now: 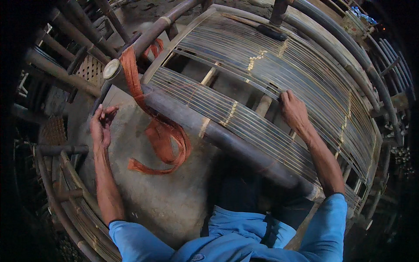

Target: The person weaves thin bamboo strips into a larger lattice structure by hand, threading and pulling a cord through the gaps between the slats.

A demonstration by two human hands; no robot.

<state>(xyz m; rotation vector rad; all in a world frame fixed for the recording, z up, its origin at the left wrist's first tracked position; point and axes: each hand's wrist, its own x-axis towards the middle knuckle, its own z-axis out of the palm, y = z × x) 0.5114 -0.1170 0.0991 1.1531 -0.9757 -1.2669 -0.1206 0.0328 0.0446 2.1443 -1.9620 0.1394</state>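
My right hand [293,110] is closed, its fingertips down at a loose-looking dark bamboo slat [227,72] that borders the gap in a bamboo bench seat [305,83]. Whether it grips the slat or a thin strand is hidden by the fingers. Off to the left, my left hand [102,126] is raised beside the bench frame with fingers curled and thumb pressed near them; anything in it is too thin to make out. Pale lashings [230,113] tie the seat's narrow slats together. Through the gap, crosswise bamboo supports [263,105] show.
An orange-brown strip of fibre or cloth [163,139] hangs over the front bamboo pole [183,111] and curls above the concrete floor [144,192]. A dark-handled knife-like tool [270,32] lies at the seat's far edge. Other bamboo furniture [65,187] stands at the left.
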